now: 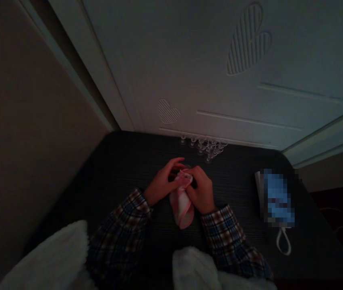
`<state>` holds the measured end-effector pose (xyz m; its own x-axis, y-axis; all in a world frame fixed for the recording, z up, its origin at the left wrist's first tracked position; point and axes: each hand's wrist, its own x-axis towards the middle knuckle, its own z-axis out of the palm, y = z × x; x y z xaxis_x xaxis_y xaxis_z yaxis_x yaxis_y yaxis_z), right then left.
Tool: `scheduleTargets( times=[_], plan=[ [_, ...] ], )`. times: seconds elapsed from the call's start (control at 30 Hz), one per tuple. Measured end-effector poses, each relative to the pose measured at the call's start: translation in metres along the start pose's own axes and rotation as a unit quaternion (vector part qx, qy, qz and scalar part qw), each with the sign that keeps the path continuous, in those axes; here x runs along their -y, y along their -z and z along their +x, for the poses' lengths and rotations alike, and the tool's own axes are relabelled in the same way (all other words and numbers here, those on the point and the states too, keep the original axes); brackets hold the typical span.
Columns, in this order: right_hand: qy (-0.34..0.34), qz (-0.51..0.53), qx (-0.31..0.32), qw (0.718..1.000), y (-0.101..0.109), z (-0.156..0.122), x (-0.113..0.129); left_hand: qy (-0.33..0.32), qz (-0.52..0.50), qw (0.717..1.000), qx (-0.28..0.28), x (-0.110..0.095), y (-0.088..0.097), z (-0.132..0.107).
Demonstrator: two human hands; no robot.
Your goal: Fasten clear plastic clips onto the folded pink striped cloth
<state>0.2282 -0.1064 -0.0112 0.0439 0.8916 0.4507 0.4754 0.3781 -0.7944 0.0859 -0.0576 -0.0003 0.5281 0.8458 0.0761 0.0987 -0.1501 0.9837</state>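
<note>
A pink-and-white cloth (181, 203) hangs bunched between my hands above the dark table, its rounded lower end drooping toward me. My left hand (164, 181) holds its upper part from the left, thumb against the fabric and fingers curving behind it. On the other side, my right hand (201, 188) pinches the top of the cloth with bent fingers. A bit of something clear shows at the far side of the cloth between the fingertips; its shape is mostly hidden. Beyond my hands, several small clear stemmed pieces, like tiny glasses (209, 149), stand grouped near the panel.
The black table (117, 169) backs onto a white panel (189, 72) with raised striped hearts. At the right lies a blurred-out blue item (277, 197) with a white loop strap (284, 241). White fluffy fabric (192, 268) shows at the near edge. The scene is dim.
</note>
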Motion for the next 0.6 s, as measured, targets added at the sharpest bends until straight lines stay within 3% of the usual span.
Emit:
scheduleTargets(
  times=[0.6],
  plan=[
    [0.042,-0.037,-0.028,0.998,0.0009,0.0003,0.0046,0.024,-0.078,0.997,-0.002,-0.0071,-0.0002,-0.0010]
  ],
)
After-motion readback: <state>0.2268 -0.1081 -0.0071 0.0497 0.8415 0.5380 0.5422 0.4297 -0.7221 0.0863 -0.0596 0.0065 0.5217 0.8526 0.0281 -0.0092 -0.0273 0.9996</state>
